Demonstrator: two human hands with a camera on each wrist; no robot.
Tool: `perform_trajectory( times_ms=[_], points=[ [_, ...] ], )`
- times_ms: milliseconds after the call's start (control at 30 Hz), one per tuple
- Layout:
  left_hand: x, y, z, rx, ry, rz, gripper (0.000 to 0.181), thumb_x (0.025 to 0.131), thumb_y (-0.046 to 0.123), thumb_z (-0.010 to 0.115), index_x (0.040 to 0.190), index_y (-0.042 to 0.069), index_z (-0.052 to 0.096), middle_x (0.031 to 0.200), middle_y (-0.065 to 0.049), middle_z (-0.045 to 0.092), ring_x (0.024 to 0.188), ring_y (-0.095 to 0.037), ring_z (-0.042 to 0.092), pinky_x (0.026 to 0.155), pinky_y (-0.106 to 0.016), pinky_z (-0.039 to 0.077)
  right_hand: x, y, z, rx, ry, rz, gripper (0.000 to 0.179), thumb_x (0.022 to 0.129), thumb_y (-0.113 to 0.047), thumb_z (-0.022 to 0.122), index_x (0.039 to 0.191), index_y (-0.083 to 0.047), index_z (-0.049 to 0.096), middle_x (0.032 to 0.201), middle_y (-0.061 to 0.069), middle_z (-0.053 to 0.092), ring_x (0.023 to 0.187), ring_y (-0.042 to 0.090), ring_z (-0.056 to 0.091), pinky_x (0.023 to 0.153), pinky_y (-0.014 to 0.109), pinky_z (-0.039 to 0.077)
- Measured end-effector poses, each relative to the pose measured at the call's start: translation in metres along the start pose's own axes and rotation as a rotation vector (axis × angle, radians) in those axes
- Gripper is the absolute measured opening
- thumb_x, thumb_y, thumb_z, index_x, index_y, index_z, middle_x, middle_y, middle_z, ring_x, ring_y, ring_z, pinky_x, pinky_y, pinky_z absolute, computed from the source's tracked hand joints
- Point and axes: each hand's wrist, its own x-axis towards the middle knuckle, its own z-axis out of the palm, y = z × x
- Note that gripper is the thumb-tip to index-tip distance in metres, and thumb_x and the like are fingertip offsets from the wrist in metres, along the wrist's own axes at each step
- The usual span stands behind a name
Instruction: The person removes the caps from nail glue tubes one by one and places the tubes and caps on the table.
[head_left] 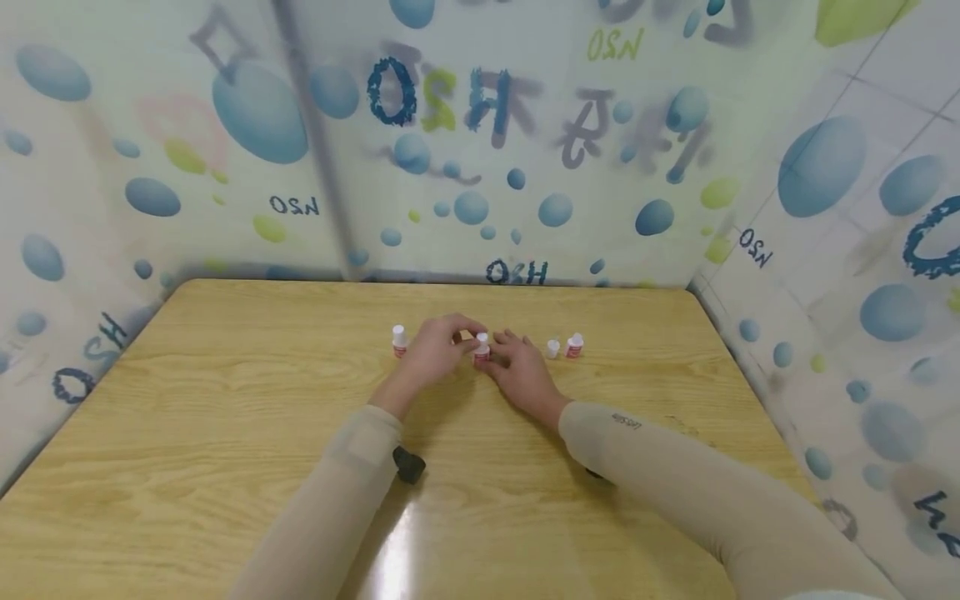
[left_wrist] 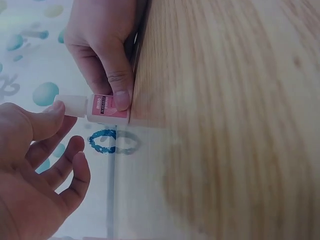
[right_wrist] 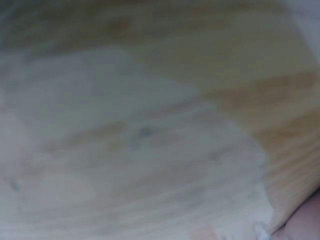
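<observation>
Pink-labelled bottle [left_wrist: 102,112] judged light, stiff; best held low, as gripped by right hand [head_left: 521,368]; cap [left_wrist: 76,105] pinched by left hand [head_left: 437,346].

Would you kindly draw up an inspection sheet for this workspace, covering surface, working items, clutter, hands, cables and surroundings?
Surface: wood-grain table, with a bright reflection toward the wearer.
Working items: left bottle upright with a white top; middle bottle in both hands, pink label showing; right bottle upright, a small white cap beside it.
Clutter: nothing seen.
Left hand: pinches the white top of the middle bottle.
Right hand: holds that bottle's body.
Cables: nothing seen.
Surroundings: patterned wall covering with blue and green shapes and lettering.
</observation>
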Motion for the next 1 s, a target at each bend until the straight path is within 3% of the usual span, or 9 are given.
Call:
perform_trajectory(
  times_ms=[200, 500, 700, 867, 1000],
  points=[
    [0.0006, -0.0003, -0.0002, 0.012, 0.009, -0.02, 0.023, 0.104, 0.021, 0.071, 0.125, 0.015, 0.078, 0.113, -0.006, 0.075, 0.082, -0.02, 0.059, 0.062, -0.028, 0.048, 0.0002, 0.002, 0.0019, -0.007, 0.002, 0.004, 0.047, 0.103, -0.035, 0.072, 0.146, -0.018, 0.066, 0.16, 0.016, 0.054, 0.158, 0.036, 0.039, 0.134, 0.056, 0.018],
    [0.0028, -0.0004, -0.002, 0.006, 0.017, 0.016, 0.024, 0.105, 0.014, 0.068, 0.128, 0.013, 0.077, 0.128, -0.005, 0.076, 0.094, -0.022, 0.062, 0.071, -0.03, 0.051, 0.0027, 0.0042, 0.0022, -0.013, 0.016, -0.002, 0.046, 0.103, -0.034, 0.072, 0.145, -0.017, 0.066, 0.16, 0.016, 0.054, 0.157, 0.037, 0.041, 0.134, 0.058, 0.019],
    [0.003, -0.0013, -0.0019, 0.015, 0.017, -0.002, 0.021, 0.104, 0.02, 0.071, 0.123, 0.015, 0.078, 0.118, -0.004, 0.077, 0.087, -0.021, 0.06, 0.066, -0.029, 0.049, 0.0022, 0.004, 0.0018, -0.011, 0.017, 0.006, 0.046, 0.102, -0.033, 0.073, 0.144, -0.017, 0.067, 0.159, 0.016, 0.055, 0.158, 0.036, 0.04, 0.134, 0.057, 0.019],
    [0.0021, -0.0035, -0.0008, -0.006, 0.017, 0.008, 0.023, 0.105, 0.016, 0.068, 0.126, 0.014, 0.077, 0.126, -0.005, 0.076, 0.093, -0.022, 0.063, 0.068, -0.029, 0.051, 0.0013, 0.0042, 0.0033, -0.004, 0.017, 0.009, 0.045, 0.102, -0.032, 0.073, 0.144, -0.016, 0.068, 0.159, 0.015, 0.055, 0.158, 0.036, 0.04, 0.134, 0.057, 0.019],
    [0.0021, -0.0042, -0.0007, -0.022, 0.018, 0.009, 0.021, 0.105, 0.017, 0.068, 0.123, 0.014, 0.078, 0.121, -0.005, 0.076, 0.093, -0.022, 0.062, 0.069, -0.029, 0.051, 0.0017, 0.004, 0.0037, -0.006, 0.016, 0.008, 0.045, 0.102, -0.032, 0.073, 0.144, -0.016, 0.067, 0.159, 0.015, 0.055, 0.158, 0.036, 0.04, 0.134, 0.056, 0.018]
  ],
)
